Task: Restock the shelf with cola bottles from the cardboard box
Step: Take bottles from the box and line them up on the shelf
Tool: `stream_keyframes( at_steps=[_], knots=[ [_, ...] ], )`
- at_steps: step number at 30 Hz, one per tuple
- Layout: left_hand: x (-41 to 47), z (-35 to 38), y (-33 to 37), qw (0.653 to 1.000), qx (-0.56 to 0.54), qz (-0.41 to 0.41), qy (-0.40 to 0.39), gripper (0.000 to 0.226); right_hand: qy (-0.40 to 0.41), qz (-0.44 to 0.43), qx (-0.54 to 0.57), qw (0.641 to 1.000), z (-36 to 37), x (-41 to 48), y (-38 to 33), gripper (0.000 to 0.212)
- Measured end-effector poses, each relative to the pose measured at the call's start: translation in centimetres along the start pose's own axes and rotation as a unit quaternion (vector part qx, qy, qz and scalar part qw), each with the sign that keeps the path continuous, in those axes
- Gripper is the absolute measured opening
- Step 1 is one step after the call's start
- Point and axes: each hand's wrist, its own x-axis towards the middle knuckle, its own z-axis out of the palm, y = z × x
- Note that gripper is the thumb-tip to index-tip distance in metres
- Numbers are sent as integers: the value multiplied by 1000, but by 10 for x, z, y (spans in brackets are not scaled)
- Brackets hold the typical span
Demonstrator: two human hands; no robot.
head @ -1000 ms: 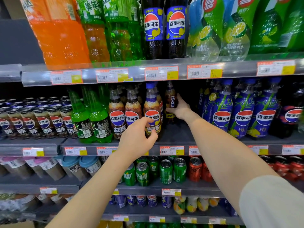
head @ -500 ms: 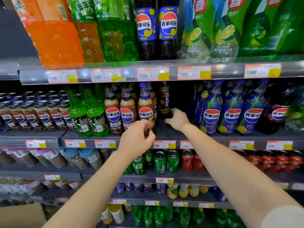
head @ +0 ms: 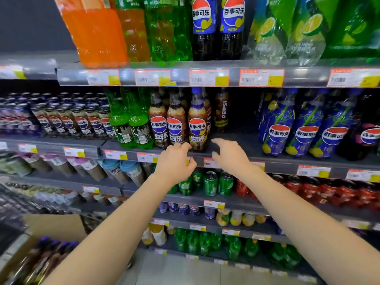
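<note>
The left hand, loosely curled, and the right hand, fingers relaxed, held nothing at the shelf edge. Pepsi cola bottles stood just behind them; more lay in the cardboard box, low left.

A shop aisle: price-tagged shelves of bottled and canned soft drinks.

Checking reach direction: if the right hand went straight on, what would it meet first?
Probably the blue-capped cola bottle at the shelf front; depth unclear, so the right hand might pass beside it.
</note>
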Motion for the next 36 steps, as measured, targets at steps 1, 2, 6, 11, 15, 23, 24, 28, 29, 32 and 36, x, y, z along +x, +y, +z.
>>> stream_keyframes(
  at_steps=[1, 2, 6, 11, 15, 23, 24, 28, 29, 32, 36],
  knots=[
    [-4, 1, -7, 1000, 4, 0, -4, 48, -2, -3, 3, 1000, 5, -7, -8, 51],
    [-9, 1, -16, 1000, 11, 0, -8, 48, -7, -4, 4, 1000, 10, -15, -17, 50],
    [-37, -2, -64, 999, 24, -10, -21, 48, -39, -18, -34, 999, 41, -34, -64, 40],
    [-106, -19, -160, 997, 37, -56, -49, 47, -105, -49, -62, 991, 105, -46, -155, 49],
    [-181, -37, -255, 988, 79, -101, -81, 44, -173, -71, -59, 981, 175, -65, -242, 48],
    [-291, -65, -404, 967, 120, -189, -125, 52, -267, -105, -62, 956, 293, -94, -376, 44],
    [-301, -65, -419, 963, 123, -199, -132, 54, -277, -107, -67, 953, 304, -95, -388, 45],
    [-334, -56, -476, 948, 114, -251, -160, 50, -313, -132, -70, 938, 352, -90, -427, 51],
    [-340, -53, -489, 944, 112, -264, -164, 46, -320, -138, -66, 935, 364, -87, -435, 52],
    [-351, -43, -524, 932, 107, -293, -185, 44, -341, -143, -55, 928, 403, -73, -457, 51],
    [-345, -29, -571, 919, 102, -315, -217, 42, -361, -141, -43, 921, 456, -45, -478, 60]
  ],
)
